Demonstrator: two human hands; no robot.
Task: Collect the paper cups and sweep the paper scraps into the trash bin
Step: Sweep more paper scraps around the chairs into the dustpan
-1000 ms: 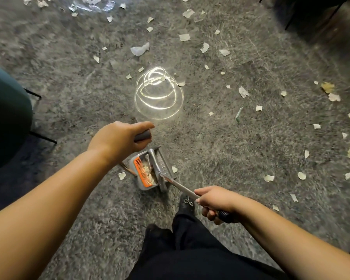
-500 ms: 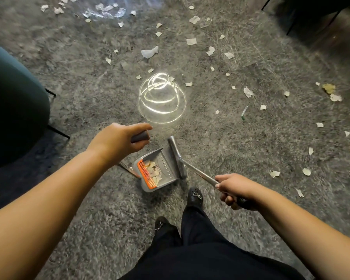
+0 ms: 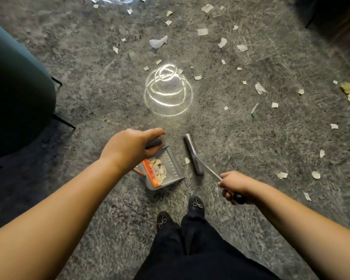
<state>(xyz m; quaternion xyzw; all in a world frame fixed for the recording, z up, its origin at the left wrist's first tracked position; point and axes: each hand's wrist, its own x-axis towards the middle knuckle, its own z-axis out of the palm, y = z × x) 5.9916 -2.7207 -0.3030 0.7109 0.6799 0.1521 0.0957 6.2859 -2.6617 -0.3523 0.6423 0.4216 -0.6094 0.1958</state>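
You stand on a grey carpet [image 3: 93, 93] that fills the view, with a dark teal chair [image 3: 14, 93] at your left and a dark piece of furniture in the far right corner. Your black trousers [image 3: 192, 251] and two dark shoes with small bows show at the bottom edge.

Ahead of you a bright coil of light [image 3: 168, 91] lies on the carpet, and a crumpled clear plastic sheet [image 3: 109, 0] sits at the top edge.

Your left hand [image 3: 129, 150] grips the dark handle of the grey dustpan [image 3: 168, 168], fingers curled round it with the thumb stretched forward on top. The pan rests on the carpet just in front of your feet, an orange comb strip [image 3: 150, 173] along its near side and a few pale scraps lying inside.

Your right hand [image 3: 234, 184] holds the broom handle, fingers wrapped tight round the dark grip. The silver broom head [image 3: 193, 153] lies on the carpet just right of the dustpan, apart from it, with one small scrap [image 3: 187, 160] between them.

Paper scraps [image 3: 202, 31] lie scattered over the carpet ahead and to your right, the largest a white torn piece [image 3: 158, 42] beyond the coil. No paper cup can be made out for certain.
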